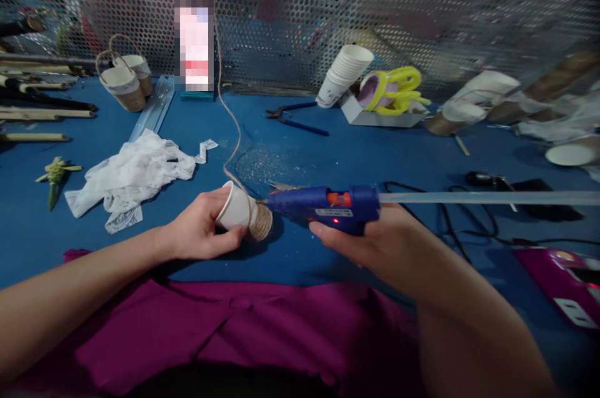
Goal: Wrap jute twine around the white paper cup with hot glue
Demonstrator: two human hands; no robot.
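My left hand (204, 226) is closed around a white paper cup (234, 207) that lies tilted on its side, its mouth toward my fingers. Brown twine (261, 224) is wound round the cup's lower end, and a loose strand (230, 117) runs from it up past the top of the view. In my right hand (370, 238) is a blue glue gun (323, 205) with a small red light lit. Its nozzle is at the cup beside the wound twine. A long clear glue stick (469, 198) sticks out of the gun's back.
White lace (135, 173) lies left of the cup. Blue-handled pliers (300, 120), stacked paper cups (344, 76) and a box with yellow-handled scissors (389, 92) stand farther back. Twine-wrapped cups (122, 89) are at the back left. Black cords (445, 210) and a purple power strip (557, 285) lie right.
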